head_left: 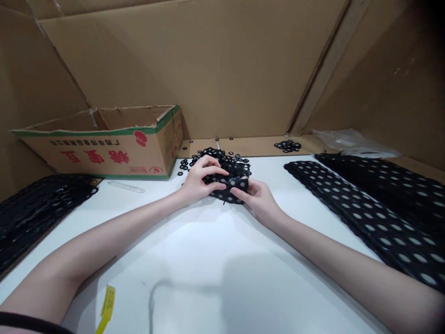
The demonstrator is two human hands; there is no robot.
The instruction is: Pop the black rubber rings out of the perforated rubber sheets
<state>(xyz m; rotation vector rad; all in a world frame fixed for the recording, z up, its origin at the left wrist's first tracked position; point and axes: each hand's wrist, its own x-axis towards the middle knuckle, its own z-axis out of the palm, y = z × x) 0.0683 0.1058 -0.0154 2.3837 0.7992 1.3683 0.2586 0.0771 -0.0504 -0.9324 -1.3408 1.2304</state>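
Both hands are closed on a small black sheet with rows of round holes (227, 191), at the far middle of the white table. My left hand (200, 180) pinches its left part, thumb along the near edge and fingers bent over the top. My right hand (257, 197) grips the right end, with the thumb in front and the other fingers partly hidden behind. The sheet looks bent up toward me. Just beyond it lies a heap of black scraps and rings (227, 161), partly covered by my left fingers.
A printed cardboard box (114, 153) stands at the back left. Long black perforated sheets (365, 208) lie on the right, and a dark stack (41, 213) on the left. A pile of black rings (288, 146), a plastic bag (354, 141), a whitish stick (125, 187) and a yellow tag (107, 306) also lie about.
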